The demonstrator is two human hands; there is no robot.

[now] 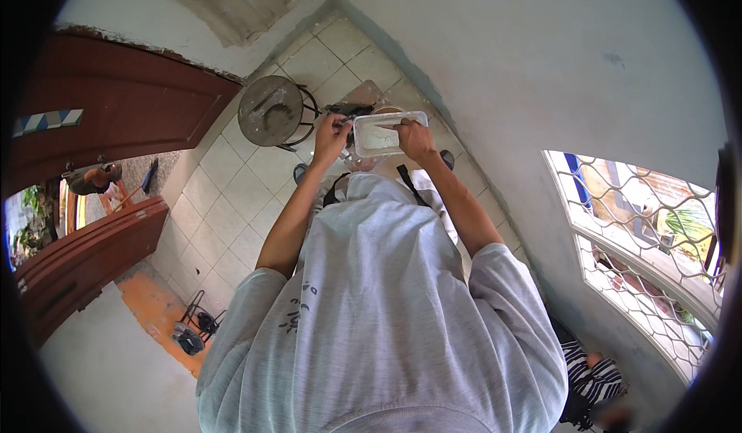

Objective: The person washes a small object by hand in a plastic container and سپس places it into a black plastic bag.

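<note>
A white rectangular plastic tray [367, 149] is in front of me, above the tiled floor. Pale whitish material [379, 141] covers part of its inside. My right hand [417, 140] reaches over the tray's right side, fingers curled around a thin reddish-brown tool [387, 127] that points left across the tray. Close by the left rim, my left hand [330, 140] pinches a small dark object [348, 119] at its fingertips. I cannot tell what that object is, nor whether these fingers also touch the tray. Behind the tray, the rim of a round container [387, 109] shows, mostly hidden.
A round stool [271, 111] with dark metal legs stands to the left. Past it is a red-brown door [127, 103] beside an opening to the outside. The wall [510, 85] rises close on the right, with a grilled window [649, 224]. Striped cloth [591, 375] lies lower right.
</note>
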